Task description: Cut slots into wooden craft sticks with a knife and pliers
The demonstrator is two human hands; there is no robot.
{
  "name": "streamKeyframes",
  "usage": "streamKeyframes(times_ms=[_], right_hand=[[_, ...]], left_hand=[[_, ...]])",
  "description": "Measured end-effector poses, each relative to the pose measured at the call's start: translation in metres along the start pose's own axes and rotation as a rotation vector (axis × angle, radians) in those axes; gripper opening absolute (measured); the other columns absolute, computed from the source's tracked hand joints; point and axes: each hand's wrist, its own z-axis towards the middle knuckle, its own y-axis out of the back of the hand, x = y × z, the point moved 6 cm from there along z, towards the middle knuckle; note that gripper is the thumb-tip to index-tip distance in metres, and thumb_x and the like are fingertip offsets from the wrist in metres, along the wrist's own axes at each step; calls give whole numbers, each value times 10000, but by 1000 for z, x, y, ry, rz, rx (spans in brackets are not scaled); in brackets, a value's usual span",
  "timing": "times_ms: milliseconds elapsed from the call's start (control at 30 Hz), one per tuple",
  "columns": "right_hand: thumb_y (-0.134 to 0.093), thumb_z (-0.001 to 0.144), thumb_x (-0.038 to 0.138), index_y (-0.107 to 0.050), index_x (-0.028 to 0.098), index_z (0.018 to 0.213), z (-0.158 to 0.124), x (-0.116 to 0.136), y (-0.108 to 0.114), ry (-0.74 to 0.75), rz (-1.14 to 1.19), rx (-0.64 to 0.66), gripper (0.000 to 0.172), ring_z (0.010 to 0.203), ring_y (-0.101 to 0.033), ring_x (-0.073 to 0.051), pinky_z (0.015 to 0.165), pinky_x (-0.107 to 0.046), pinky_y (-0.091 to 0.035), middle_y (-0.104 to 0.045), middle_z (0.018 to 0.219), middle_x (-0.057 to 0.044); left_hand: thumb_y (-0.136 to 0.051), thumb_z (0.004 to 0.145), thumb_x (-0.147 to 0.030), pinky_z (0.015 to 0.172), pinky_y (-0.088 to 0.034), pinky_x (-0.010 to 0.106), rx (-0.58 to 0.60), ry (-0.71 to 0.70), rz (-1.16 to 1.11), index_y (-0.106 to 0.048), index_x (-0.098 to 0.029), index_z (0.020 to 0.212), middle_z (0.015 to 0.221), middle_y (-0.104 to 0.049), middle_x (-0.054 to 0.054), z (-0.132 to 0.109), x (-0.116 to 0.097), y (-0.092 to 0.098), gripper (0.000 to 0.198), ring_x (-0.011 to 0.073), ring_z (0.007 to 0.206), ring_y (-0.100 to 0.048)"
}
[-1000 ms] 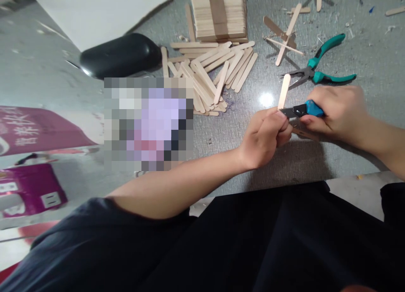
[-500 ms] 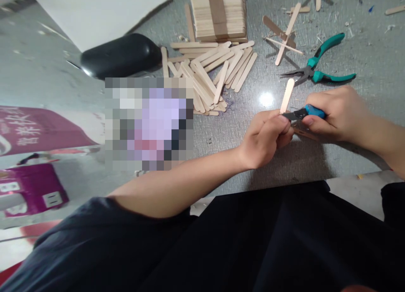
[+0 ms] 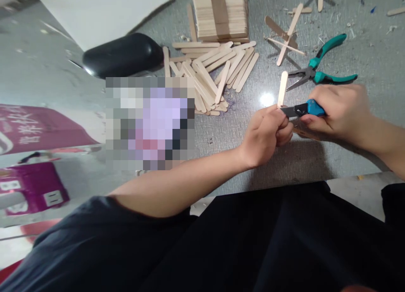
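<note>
My left hand (image 3: 265,134) is closed around a wooden craft stick (image 3: 282,89), whose rounded end points up past the fingers. In my right hand (image 3: 340,111) is a utility knife (image 3: 314,108) with a blue and black handle, gripped in closed fingers. Its blade meets the craft stick right by my left thumb; the exact contact is hidden by the fingers. Just beyond my right hand lie teal-handled needle-nose pliers (image 3: 316,70), jaws parted. Past them, several craft sticks form a crossed piece (image 3: 288,36).
Many loose craft sticks (image 3: 210,79) lie beside a banded bundle of sticks (image 3: 205,18). Further left are a black rounded case (image 3: 123,55) and a white sheet (image 3: 98,9). A pixelated patch hides part of the table. Small shavings are scattered across the grey tabletop (image 3: 228,174).
The craft stick has tipped to the left and stands more upright. The knife has shifted and turned a little, so more of its blade shows beside my left thumb.
</note>
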Motion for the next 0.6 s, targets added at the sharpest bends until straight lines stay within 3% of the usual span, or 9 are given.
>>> streamKeyframes(times_ms=[167,333,500,600], right_hand=[[-142,1110,1015,-748,254,1075,0,-2,-3,-50,84,76,973,827,-691,-292,736,-448,-326,-795,953,-147],[-76,1133,964,-735,246,1068,0,-1,-3,-45,93,76,976,813,-684,-287,724,-454,-320,-796,949,-161],[-149,1106,1009,-679,256,948,0,0,-2,-39,155,15,934,732,-591,-256,704,-432,-275,-708,822,-121],[-155,1099,1012,-570,284,843,1,2,1,-38,235,24,877,689,-520,-238,681,-416,-258,-619,743,-80]], left_hand=[[-802,1012,-820,486,-232,281,5,-39,19,-317,-289,621,492,-239,-107,1,-2,1,819,66,451,-214],[-822,1019,-771,498,-238,289,32,-56,3,-323,-285,625,498,-247,-104,1,-1,2,800,71,460,-233],[-851,1022,-682,504,-223,292,85,-59,-36,-333,-272,635,502,-265,-101,0,-1,1,766,72,472,-235],[-814,1040,-721,513,-222,312,110,-82,39,-333,-271,613,510,-297,-73,0,0,4,785,94,502,-270]])
